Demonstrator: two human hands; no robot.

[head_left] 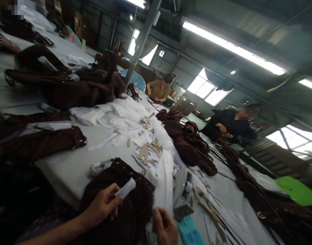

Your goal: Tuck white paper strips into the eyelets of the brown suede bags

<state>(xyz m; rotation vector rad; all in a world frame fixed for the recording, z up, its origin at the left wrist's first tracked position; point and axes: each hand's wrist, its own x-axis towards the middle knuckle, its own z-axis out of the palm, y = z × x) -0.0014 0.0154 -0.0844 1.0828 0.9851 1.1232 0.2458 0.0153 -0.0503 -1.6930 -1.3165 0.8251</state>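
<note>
My left hand (105, 204) pinches a small whitish, half-clear strip (126, 189) that looks rolled or folded. It is held over a dark brown bag (117, 217) with metal eyelets, which lies at the table's near edge. To the right of the bag is my right hand (165, 226), its fingers curled together. Whatever may be between those fingertips is hidden. A clear plastic wrapped bundle (101, 166) rests against the bag's far left side. Close beyond my right hand stands a tape dispenser (184, 200), with a bright blue packet (190, 231) beside it.
Cut card strips (148, 151) and white paper sheets (107, 114) cover the middle of the table. More brown bags lie in a left heap (69, 92), a centre heap (186, 139) and along the right. Two people (159, 88) work across the table; a green sheet (295, 190) lies right.
</note>
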